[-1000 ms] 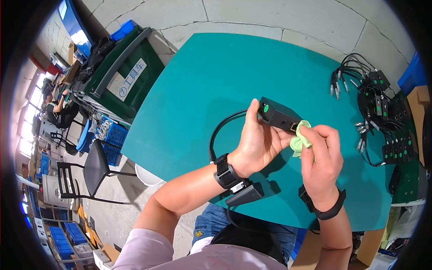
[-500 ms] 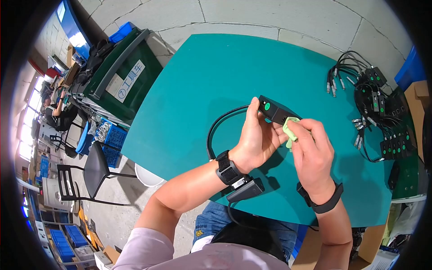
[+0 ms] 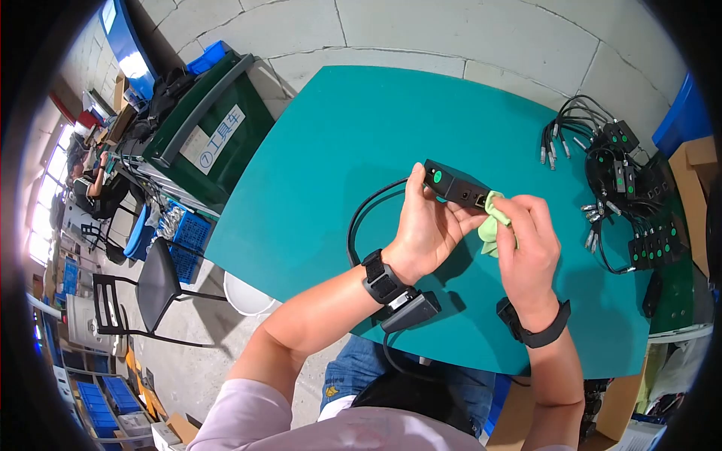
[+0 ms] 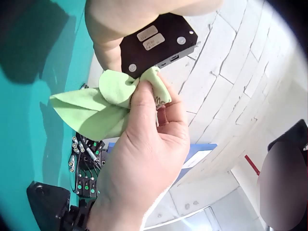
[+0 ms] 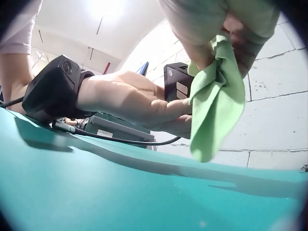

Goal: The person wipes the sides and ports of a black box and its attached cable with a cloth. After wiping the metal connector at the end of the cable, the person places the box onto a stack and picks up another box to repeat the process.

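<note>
My left hand holds a black electronic box above the table, thumb along one end. A round green sticker and small ports show on the box in the head view; pale labels show on another face in the left wrist view. A black cable curves out behind the left hand. My right hand pinches a light green cloth against the box's port end. Loose folds of the cloth hang below the fingers in the right wrist view. Both wrists wear black straps.
Several black boxes with green stickers and cables lie along the right side of the green table. A cardboard box stands beyond them. To the left are a dark green cart, a chair and a white bucket.
Half a second ago the cloth covered the ported face; now it has moved right to the end edge, and the ports show again. The left hand keeps its hold on the box.
</note>
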Tool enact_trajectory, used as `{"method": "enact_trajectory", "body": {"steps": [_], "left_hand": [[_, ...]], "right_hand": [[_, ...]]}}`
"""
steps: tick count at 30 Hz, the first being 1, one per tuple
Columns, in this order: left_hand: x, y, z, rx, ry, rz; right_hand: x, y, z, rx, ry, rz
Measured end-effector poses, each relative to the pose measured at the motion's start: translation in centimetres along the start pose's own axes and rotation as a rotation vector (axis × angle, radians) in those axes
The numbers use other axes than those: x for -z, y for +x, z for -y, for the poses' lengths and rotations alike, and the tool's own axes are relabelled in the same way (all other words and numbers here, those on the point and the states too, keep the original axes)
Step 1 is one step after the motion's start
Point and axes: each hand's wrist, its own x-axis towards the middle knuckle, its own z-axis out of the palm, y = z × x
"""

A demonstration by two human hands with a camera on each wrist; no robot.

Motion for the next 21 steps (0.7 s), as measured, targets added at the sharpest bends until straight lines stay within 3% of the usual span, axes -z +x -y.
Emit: {"method": "enact_trajectory", "body": {"steps": [3,7,9,11,14,16,21], "left_hand": [[0.3,0.1,0.2,-0.027,0.005,0.029],[-0.1,-0.2,-0.4,0.017,-0.041,0.062],[-0.1,-0.2,-0.9,0.015,-0.084,0.099],[0.1,-0.2,-1.3,-0.033,-0.049,0.180],[0.2,-0.1,-1.5,-0.108,-0.007,0.130],[0.3,0.0,-1.6,-0.196,0.005,0.091],[0.1,0.2,-1.9,-0.398,0.042,0.011]], "right_hand": [[-0.1,0.1,0.3,0.100,0.024,-0.010],[0.3,0.0,-0.3,0.039,-0.011,0.005],[0.7,0.2,-0.3,-0.078,0.095,-0.085],[0.5,0.3,-0.3,-0.067,0.129,-0.111],[0.2,0.1,-0.1,-0.029,0.203,-0.108],[0.3,-0.2,-0.5,-0.023,0.248,0.074],[-0.1,-0.4,-0.1,-0.169,0.289,0.275]]}}
